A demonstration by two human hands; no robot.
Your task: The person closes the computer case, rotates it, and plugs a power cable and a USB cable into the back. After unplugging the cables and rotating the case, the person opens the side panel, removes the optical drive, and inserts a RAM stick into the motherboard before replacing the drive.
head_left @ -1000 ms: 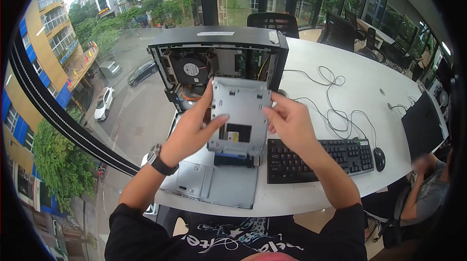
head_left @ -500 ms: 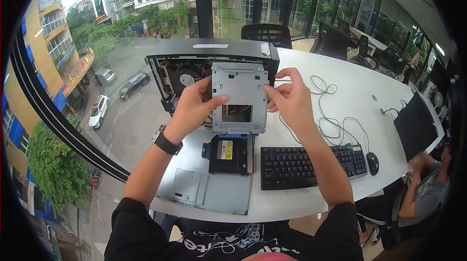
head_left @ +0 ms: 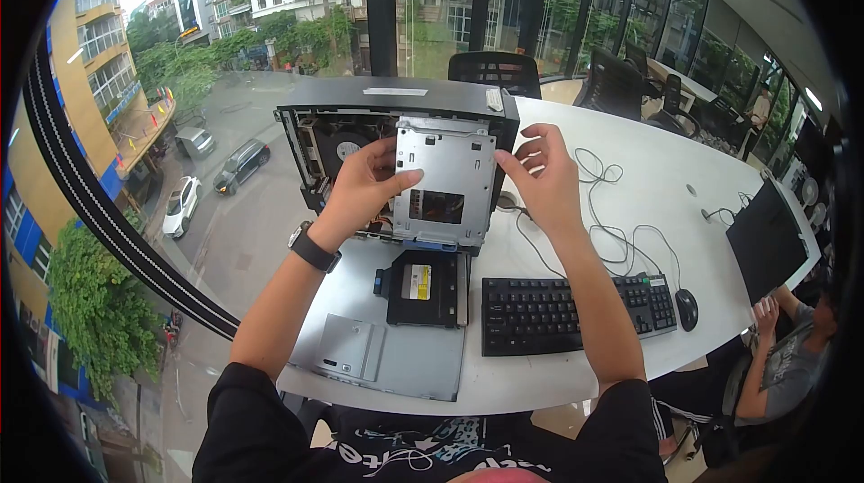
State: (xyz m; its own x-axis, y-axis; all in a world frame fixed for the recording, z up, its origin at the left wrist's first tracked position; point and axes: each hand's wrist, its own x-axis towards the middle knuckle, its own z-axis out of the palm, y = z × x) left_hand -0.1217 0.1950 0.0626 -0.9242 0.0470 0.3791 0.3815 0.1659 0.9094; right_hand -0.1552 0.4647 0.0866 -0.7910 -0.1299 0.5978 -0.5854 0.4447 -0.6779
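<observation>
A silver metal drive bracket (head_left: 443, 163) with a rectangular cut-out stands upright against the open side of a black desktop computer case (head_left: 405, 94). My left hand (head_left: 371, 184) grips its left edge, thumb on the front face and fingers behind. At the right edge is my right hand (head_left: 544, 175), its fingers apart and bent, with the thumb tip close to or touching the metal. A fan (head_left: 342, 145) shows inside the case. Below the bracket, a black optical drive (head_left: 421, 289) with a yellow-and-white label lies on the grey side panel (head_left: 409, 361).
A black keyboard (head_left: 531, 316) and mouse (head_left: 687, 309) lie to the right on the white table (head_left: 648, 195), with loose cables (head_left: 598, 213) behind them. A monitor (head_left: 769, 235) stands farther right, near a seated person (head_left: 778, 357). Tall windows are behind and at left.
The bracket's lower end has shifted slightly left and sits closer to the case. My right-hand fingers have moved away from its edge and spread. My left hand keeps its grip.
</observation>
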